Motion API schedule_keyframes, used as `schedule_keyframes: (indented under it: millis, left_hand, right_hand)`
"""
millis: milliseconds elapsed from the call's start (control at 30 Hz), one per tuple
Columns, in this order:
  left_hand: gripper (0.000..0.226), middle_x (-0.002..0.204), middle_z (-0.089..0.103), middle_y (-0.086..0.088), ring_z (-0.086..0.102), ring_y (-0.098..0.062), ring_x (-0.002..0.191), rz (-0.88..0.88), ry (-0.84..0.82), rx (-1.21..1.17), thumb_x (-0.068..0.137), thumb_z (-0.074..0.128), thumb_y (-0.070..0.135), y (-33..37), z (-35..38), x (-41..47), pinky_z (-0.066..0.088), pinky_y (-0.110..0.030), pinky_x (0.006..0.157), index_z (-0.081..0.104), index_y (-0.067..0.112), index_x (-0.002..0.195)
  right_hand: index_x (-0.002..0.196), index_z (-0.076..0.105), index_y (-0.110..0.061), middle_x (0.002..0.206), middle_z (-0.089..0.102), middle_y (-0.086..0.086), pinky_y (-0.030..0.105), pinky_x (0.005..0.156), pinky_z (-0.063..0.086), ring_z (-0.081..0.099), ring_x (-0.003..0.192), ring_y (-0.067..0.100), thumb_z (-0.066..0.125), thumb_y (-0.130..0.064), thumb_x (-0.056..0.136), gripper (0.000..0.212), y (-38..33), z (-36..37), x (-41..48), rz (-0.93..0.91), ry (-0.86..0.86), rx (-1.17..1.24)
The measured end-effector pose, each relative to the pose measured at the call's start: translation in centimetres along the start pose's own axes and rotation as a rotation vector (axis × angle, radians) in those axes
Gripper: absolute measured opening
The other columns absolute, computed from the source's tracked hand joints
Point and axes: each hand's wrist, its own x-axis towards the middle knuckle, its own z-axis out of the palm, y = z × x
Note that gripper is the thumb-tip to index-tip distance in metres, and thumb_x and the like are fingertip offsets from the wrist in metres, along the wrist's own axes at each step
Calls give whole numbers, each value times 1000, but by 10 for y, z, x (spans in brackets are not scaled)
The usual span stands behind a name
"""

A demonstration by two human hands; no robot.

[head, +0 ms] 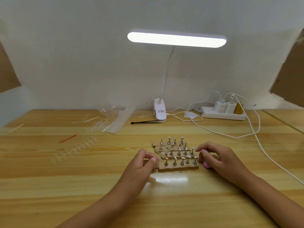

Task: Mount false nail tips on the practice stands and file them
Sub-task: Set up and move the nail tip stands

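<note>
A person's left hand (pixel 144 160) and right hand (pixel 220 157) flank four tan cardboard strips of silver metal practice stands (pixel 178 162) at the middle of a pale wooden table (pixel 82 186). The left thumb and forefinger press together at the nearest strip's left end, though whether they hold anything cannot be told, just beside a clear false nail tip (pixel 163 155) sitting on one stand; the right fingers curl above a small pink object (pixel 206 164), grip unclear

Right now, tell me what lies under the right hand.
A small pink object peeks out beneath the right hand, on the table beside the nearest strip of stands. The hand covers most of it; what it is cannot be told.
</note>
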Motion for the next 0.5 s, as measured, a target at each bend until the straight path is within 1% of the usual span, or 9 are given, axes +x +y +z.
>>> schedule_keyframes:
  millis: [100, 200, 267, 367, 433, 500]
  left_hand:
    - [12, 92, 70, 4, 65, -9, 92, 13, -10, 83, 101, 50, 22, 1, 1, -2, 53, -34, 90, 60, 20, 95]
    - [11, 93, 69, 3, 65, -11, 95, -1, -13, 97, 100, 52, 23, 4, 2, -4, 51, -33, 91, 60, 20, 94]
    - [11, 91, 70, 3, 66, -12, 94, -17, -23, 87, 100, 53, 23, 5, 1, -4, 51, -27, 88, 60, 18, 94]
    - [11, 86, 71, 8, 65, -5, 85, -24, -53, 80, 98, 55, 24, 5, 1, -5, 49, -17, 78, 61, 18, 92]
    - [11, 75, 66, 18, 58, 4, 72, -14, -38, 72, 97, 59, 24, 7, 1, -6, 45, -9, 67, 63, 21, 87]
    - [15, 74, 64, 19, 56, 5, 69, -10, -14, 4, 95, 62, 23, 10, 0, -7, 44, -8, 66, 66, 25, 81]
  right_hand:
    - [91, 69, -26, 80, 71, -1, 31, 63, 58, 68, 71, 23, 58, -3, 94, 26, 0, 0, -1, -45, -32, -13]
    - [89, 69, -32, 79, 70, -5, 23, 62, 55, 67, 70, 17, 59, -1, 93, 33, 1, -2, -1, -76, -49, -9]
    - [90, 67, -34, 79, 70, -6, 21, 62, 53, 66, 72, 14, 59, 1, 92, 36, 1, -2, -2, -101, -60, -11]
    - [92, 67, -36, 81, 70, -11, 24, 67, 54, 65, 81, 11, 63, 0, 90, 36, -2, -1, -4, -134, -81, -45]
    - [88, 69, -35, 83, 70, -14, 29, 70, 55, 64, 86, 8, 66, -1, 88, 34, -7, -1, -6, -174, -68, -89]
    - [85, 70, -35, 83, 69, -13, 37, 69, 56, 64, 88, 10, 68, -4, 87, 31, -16, -3, -8, -184, -11, -103]
